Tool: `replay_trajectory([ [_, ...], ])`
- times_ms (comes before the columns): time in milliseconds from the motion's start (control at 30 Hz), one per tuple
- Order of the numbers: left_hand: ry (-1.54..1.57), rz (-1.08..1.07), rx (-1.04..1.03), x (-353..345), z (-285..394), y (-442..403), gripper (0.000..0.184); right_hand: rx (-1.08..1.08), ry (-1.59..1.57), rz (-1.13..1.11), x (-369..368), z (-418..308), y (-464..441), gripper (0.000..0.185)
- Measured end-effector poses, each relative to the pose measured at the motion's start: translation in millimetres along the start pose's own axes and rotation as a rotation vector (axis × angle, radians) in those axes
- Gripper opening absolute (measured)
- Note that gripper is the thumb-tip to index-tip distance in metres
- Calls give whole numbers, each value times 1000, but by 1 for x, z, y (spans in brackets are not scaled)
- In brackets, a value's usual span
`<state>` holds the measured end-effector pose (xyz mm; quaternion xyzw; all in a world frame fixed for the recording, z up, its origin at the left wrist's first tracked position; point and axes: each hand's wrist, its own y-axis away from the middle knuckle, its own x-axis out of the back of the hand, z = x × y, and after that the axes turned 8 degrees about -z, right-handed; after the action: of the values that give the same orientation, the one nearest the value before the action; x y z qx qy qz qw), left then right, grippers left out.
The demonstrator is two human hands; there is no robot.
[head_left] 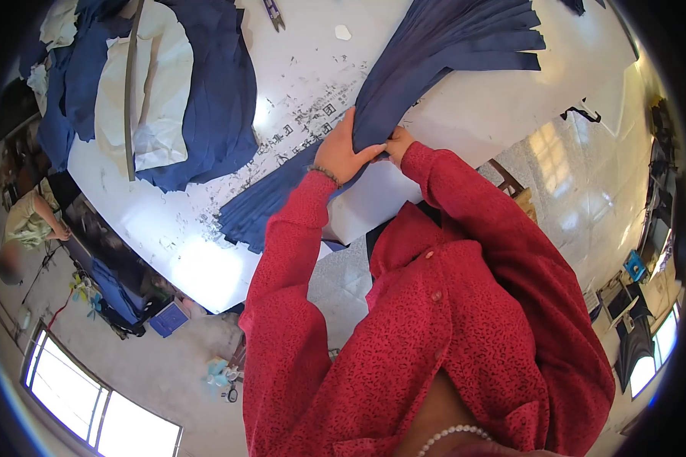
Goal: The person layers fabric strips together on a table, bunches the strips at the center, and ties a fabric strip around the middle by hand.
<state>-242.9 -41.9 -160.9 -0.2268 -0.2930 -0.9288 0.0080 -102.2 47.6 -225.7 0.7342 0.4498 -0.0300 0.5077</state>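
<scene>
A long bundle of dark blue fabric strips [427, 53] lies across the white table [297, 57], fanned out at both ends. My left hand [341, 152] is wrapped round the bundle's middle, thumb pointing right. Close beside it, my right hand [399, 145] pinches the bundle's right edge, its fingertips partly hidden by the cloth. The bundle's lower end [263, 198] spreads under and to the left of my left wrist.
Stacked blue fabric pieces [221, 91] and a cream pattern piece [168, 84] lie at the upper left under a dark strip [129, 99]. Small snips [274, 14] and a white scrap [343, 32] rest near the top. Another person [29, 221] is at far left.
</scene>
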Motion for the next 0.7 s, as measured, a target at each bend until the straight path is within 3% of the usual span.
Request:
replay_trajectory([
  [67, -140, 23, -135, -4, -1, 3, 94, 237, 277, 137, 11, 18, -13, 38],
  [100, -144, 29, -136, -3, -1, 2, 94, 209, 78, 179, 9, 23, -22, 41],
  [133, -106, 46, -112, -1, -3, 0, 95, 215, 82, 171, 13, 25, -26, 41],
  [200, -58, 55, -78, -2, -7, 1, 96, -35, -157, 136, -1, 5, -2, 41],
  [333, 94, -73, 59, 8, -14, -5, 99, -167, -46, 187, 1, 0, -6, 39],
  [467, 312, -283, 101, 14, -28, -9, 97, -1, -280, -90, 2, 1, 2, 34],
  [533, 186, -187, 39, 4, -26, -9, 93, 83, -379, -198, 5, 6, -8, 32],
  [600, 54, -94, -21, 4, -29, -12, 89, 28, 97, 241, 9, 14, -26, 26],
  [667, -3, -93, 66, -1, -36, -14, 82, -4, 180, 193, 14, 20, -26, 25],
  [700, 82, -108, 14, -1, -42, -17, 72, -33, 262, 149, 16, 20, -24, 25],
])
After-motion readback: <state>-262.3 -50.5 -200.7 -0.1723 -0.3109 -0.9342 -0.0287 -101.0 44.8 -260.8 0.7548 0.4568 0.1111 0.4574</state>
